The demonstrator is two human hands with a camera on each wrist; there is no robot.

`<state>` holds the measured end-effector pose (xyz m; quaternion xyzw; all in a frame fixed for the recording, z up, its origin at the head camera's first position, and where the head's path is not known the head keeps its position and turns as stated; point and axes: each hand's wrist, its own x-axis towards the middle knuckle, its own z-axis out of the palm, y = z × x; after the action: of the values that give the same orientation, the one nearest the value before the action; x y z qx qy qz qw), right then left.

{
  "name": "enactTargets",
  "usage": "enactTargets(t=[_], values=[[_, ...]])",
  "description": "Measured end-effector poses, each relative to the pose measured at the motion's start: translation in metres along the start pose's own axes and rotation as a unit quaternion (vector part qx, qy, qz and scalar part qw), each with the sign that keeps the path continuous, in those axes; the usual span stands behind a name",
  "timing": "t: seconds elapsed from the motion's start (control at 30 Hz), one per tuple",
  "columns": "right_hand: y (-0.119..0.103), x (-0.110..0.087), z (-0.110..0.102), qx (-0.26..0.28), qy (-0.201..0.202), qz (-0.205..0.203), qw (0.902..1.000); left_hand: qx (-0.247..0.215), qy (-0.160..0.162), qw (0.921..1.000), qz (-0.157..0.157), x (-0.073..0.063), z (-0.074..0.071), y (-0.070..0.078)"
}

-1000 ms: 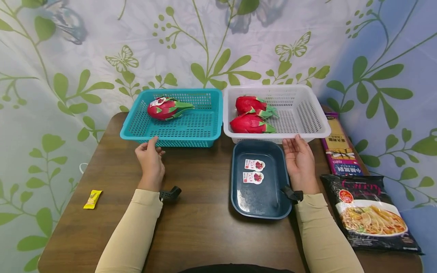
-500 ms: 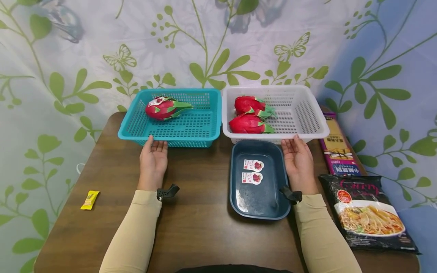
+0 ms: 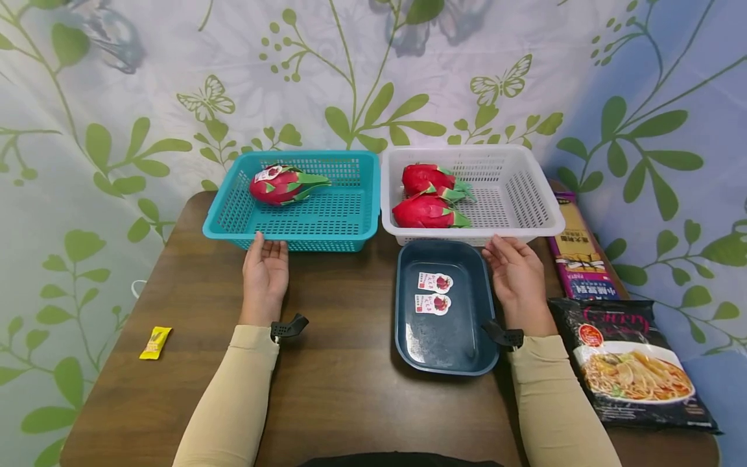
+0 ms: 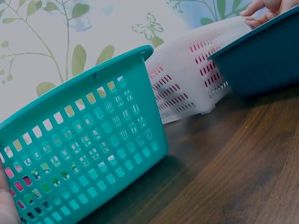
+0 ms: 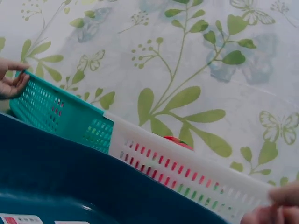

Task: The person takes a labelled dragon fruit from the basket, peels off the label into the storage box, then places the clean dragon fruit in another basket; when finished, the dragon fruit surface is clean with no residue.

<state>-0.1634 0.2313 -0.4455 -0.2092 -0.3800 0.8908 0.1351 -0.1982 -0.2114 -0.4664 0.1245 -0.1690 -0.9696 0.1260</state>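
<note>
In the head view, my left hand point(image 3: 265, 279) lies palm up at the front wall of the teal basket point(image 3: 292, 244), fingertips right at its rim. One dragon fruit point(image 3: 283, 187) with a label sits in that basket. My right hand point(image 3: 518, 279), palm turned up and fingers slightly bent, is close to the front rim of the white basket point(image 3: 525, 231). Two dragon fruits point(image 3: 428, 213) rest in its left half. Below the white basket stands a dark blue tray point(image 3: 446, 344), its right edge beside my right hand. Two dragon-fruit stickers point(image 3: 434, 283) lie in the tray.
A yellow packet point(image 3: 155, 342) lies at the table's left. To the right are a purple and yellow pasta pack point(image 3: 580, 253) and a black noodle bag point(image 3: 636, 370). A leaf-patterned curtain point(image 3: 373, 71) hangs right behind the baskets.
My left hand has turned palm up at the teal basket's front. My right hand has shifted slightly right and toward me along the white basket's rim. The baskets and fruits stay put.
</note>
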Motion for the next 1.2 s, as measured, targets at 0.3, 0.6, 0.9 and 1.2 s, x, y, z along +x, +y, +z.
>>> enactTargets(t=[0.3,0.6,0.9,1.2], values=[[-0.012,-0.018,0.027,-0.188,0.036,-0.158,0.9688,0.02,-0.018,0.9996,0.007,0.003,-0.001,0.005],[-0.001,-0.024,0.145,-0.483,-0.224,-0.262,0.8047,0.011,-0.015,0.9997,0.015,0.01,-0.004,0.009],[0.067,0.016,0.254,-0.61,-0.431,-0.201,0.6338,0.008,-0.021,0.9997,0.013,0.008,-0.009,0.002],[0.131,0.051,0.307,-0.682,-0.489,-0.116,0.5312,0.02,-0.025,0.9993,0.021,0.005,-0.008,0.001]])
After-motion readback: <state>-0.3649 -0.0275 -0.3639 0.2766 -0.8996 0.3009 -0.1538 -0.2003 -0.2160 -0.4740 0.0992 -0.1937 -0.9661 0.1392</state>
